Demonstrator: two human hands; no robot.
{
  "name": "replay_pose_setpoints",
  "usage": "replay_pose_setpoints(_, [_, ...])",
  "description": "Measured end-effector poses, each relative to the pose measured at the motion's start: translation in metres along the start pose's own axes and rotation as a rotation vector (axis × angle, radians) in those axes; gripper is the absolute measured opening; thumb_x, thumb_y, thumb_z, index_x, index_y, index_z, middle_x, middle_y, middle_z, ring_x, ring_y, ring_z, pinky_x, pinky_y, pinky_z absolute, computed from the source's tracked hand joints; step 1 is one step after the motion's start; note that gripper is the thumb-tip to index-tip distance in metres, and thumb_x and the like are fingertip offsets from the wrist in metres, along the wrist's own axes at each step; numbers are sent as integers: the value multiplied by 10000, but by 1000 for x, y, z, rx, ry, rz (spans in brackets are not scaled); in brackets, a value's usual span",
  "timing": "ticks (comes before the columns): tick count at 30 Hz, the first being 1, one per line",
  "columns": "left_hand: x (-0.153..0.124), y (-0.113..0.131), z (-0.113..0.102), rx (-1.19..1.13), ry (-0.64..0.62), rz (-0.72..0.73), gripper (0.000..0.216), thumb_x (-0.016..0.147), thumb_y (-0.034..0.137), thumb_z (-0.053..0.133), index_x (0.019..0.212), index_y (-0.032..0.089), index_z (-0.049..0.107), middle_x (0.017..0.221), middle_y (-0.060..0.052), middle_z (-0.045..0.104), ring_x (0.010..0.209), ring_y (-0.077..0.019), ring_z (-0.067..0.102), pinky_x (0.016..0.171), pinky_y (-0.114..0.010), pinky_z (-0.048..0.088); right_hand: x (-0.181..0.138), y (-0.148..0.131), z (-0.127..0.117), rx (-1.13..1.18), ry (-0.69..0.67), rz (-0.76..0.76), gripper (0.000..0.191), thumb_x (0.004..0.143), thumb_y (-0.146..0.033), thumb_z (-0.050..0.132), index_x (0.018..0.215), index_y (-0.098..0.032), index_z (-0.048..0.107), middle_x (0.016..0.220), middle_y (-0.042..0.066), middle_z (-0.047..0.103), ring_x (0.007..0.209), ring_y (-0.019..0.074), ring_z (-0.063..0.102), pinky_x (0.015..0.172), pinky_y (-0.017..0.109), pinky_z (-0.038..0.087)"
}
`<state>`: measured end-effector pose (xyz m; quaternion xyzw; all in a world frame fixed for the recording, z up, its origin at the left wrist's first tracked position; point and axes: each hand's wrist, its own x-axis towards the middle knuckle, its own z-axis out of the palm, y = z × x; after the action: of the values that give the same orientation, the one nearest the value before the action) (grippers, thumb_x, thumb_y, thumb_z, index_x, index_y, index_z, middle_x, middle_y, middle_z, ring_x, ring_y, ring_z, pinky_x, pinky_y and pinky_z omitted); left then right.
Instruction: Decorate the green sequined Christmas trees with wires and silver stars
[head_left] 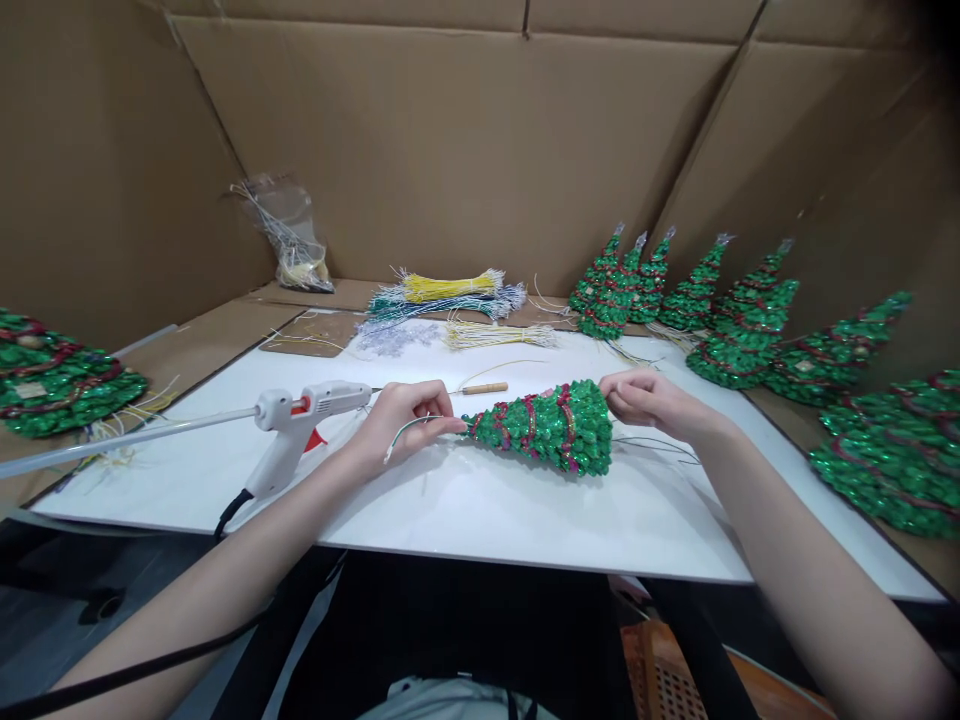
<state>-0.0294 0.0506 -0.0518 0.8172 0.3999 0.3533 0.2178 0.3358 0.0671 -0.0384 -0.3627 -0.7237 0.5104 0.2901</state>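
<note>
A small green tinsel Christmas tree (pixel 551 428) with red garland lies on its side in front of me, tip to the left. My left hand (pixel 412 420) is closed in a pinch right at the tip, on a green wire (pixel 401 432) whose white end curls out past the fingers. At the tree's wide base, my right hand (pixel 645 400) has its fingers curled and pressed against the rim. Whether it also holds a wire inside the base is hidden. Thin dark wires (pixel 660 446) trail from the base to the right. Behind the tree lies a wooden-handled tool (pixel 484 388).
A white glue gun (pixel 296 430) with a long glue stick stands left, near my left forearm. Bundles of yellow wire (pixel 454 287) and green wire (pixel 442 304) lie at the back. Several finished trees (pixel 739 335) line the right; another tree (pixel 67 385) sits left. Cardboard walls (pixel 450 150) surround the board.
</note>
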Motion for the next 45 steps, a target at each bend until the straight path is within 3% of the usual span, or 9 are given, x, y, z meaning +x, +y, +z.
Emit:
replay_pose_setpoints(6, [2, -2, -1, -82, -21, -64, 243, 789, 335, 765, 663, 154, 662, 688, -2, 688, 646, -123, 572, 598, -207, 412, 0, 0, -6, -76, 70, 18, 403, 890, -551, 607, 815, -161, 677, 494, -90, 254, 463, 67, 158, 453, 269, 86])
replay_pose_setpoints(12, [2, 3, -5, -82, -68, -24, 232, 814, 321, 729, 669, 142, 699, 625, -8, 659, 587, -111, 570, 566, -205, 413, 0, -2, -10, -194, 25, 42, 307, 754, -452, 784, 847, -178, 679, 534, -100, 292, 493, 68, 228, 480, 255, 173])
replay_pose_setpoints(19, [3, 2, -4, -117, -32, -49, 135, 819, 281, 712, 829, 146, 718, 650, 9, 625, 598, -96, 545, 555, -181, 414, -1, -5, -9, -343, -156, 172, 530, 606, -410, 893, 1001, -162, 641, 542, -133, 266, 493, 66, 237, 479, 249, 180])
replay_pose_setpoints(22, [3, -2, -2, -143, -10, -58, 132, 813, 274, 725, 861, 152, 707, 677, 13, 624, 615, -91, 550, 570, -176, 426, -2, -7, -8, -382, -186, 192, 525, 629, -422, 877, 1024, -158, 655, 546, -126, 260, 497, 71, 245, 485, 257, 192])
replay_pose_setpoints(27, [3, -5, -2, -160, 0, -85, 132, 803, 275, 739, 851, 158, 704, 703, 9, 648, 636, -96, 573, 584, -178, 443, -1, -5, -9, -458, -138, 193, 365, 699, -460, 805, 859, -140, 729, 528, -100, 270, 499, 76, 251, 492, 276, 184])
replay_pose_setpoints(31, [3, -4, -2, -164, 12, -114, 130, 774, 267, 757, 810, 155, 703, 717, -1, 674, 647, -104, 599, 584, -180, 449, 1, -4, -7, -438, -146, 187, 355, 766, -471, 714, 822, -122, 737, 523, -79, 320, 515, 81, 267, 503, 277, 188])
replay_pose_setpoints(40, [3, -5, 1, -157, -24, -111, 137, 784, 277, 758, 768, 162, 687, 719, 7, 680, 670, -111, 610, 629, -193, 468, 4, -4, -1, -436, -193, 158, 306, 781, -443, 668, 735, -140, 669, 556, -59, 403, 541, 86, 306, 522, 265, 215])
replay_pose_setpoints(45, [3, -9, 2, -115, -23, -75, 197, 790, 313, 765, 736, 161, 652, 684, 21, 656, 646, -108, 586, 632, -204, 456, 4, 2, -3, -427, -226, 157, 325, 768, -462, 712, 728, -143, 668, 535, -81, 342, 519, 74, 271, 506, 255, 195])
